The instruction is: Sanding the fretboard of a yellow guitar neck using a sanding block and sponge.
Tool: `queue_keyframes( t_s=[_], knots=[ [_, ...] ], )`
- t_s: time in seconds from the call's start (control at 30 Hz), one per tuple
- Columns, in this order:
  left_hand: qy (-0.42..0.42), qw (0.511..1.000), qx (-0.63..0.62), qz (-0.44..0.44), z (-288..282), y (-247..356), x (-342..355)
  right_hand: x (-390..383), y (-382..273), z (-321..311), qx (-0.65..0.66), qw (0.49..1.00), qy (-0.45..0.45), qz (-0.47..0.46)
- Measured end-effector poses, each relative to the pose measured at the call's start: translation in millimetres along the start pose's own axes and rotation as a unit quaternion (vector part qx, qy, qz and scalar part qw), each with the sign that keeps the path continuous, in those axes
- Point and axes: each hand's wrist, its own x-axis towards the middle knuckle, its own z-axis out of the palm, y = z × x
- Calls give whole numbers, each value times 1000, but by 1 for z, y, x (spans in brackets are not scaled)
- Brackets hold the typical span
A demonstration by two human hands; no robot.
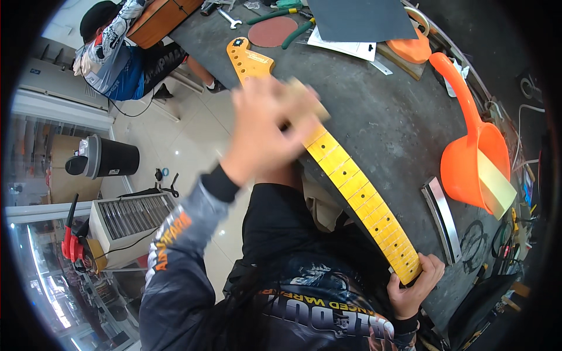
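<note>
A guitar neck [367, 202] with a glossy yellow fretboard, frets and dark dot inlays lies slantwise along the edge of the grey bench. Its headstock [241, 57] points to the far left. My right hand [417, 286] is closed round the near heel end, thumb on one side and fingers on the other. Smeared by motion, my left hand [263, 126] is over the neck below the headstock. It is closed on a pale tan block [313, 102], too blurred to make out fully. The hand hides that stretch of the neck.
An orange dipper [471, 140] holding a pale yellow block stands at the right, beside a curved metal bar [442, 219]. Sandpaper sheets [342, 20], a reddish disc [273, 31], pliers and a wrench [230, 21] lie at the back. A seated person [117, 55] holds a guitar.
</note>
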Motion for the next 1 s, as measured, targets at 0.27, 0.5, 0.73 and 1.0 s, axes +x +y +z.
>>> queue_keyframes(
  t_s=[0.27,0.5,0.73,1.0],
  knots=[
    [40,996,64,-44,-10,-66,19,-1,-4,-3,15,1000,-6,8],
    [-41,997,-26,59,-7,24,-9,-5,-2,-2,2,1000,-2,11],
    [-37,992,-97,65,0,52,-23,-3,-1,1,-1,1000,-1,4],
    [-4,999,45,-17,-4,-18,7,-2,-2,0,-9,1000,1,-1]
  ],
)
